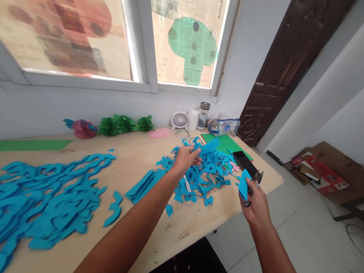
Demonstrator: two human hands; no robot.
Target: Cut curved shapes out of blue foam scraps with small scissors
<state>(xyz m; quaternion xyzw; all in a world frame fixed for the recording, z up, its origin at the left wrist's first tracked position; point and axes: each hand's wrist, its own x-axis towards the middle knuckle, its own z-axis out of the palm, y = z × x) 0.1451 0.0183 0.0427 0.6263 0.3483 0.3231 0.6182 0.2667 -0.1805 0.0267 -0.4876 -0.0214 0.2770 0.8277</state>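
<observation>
My left hand [185, 160] reaches over a heap of blue paper scraps [209, 173], its fingers pinched on a blue paper strip [210, 147]. At the table's right edge, my right hand [255, 202] grips a pair of scissors [257, 177], blades pointing up and away. A folded piece of blue paper [244, 185] is in the same hand, in front of the scissors. Folded blue paper [147, 185] lies left of the scraps, beside my left forearm. A white pen-like stick [187, 184] rests among the scraps.
Many wavy blue paper cutouts [54, 203] cover the table's left side. A black phone [245, 162] and green paper [229, 144] lie at right. A small fan [179, 120], glass bottle [203, 116] and clear pouch [224, 126] stand along the wall.
</observation>
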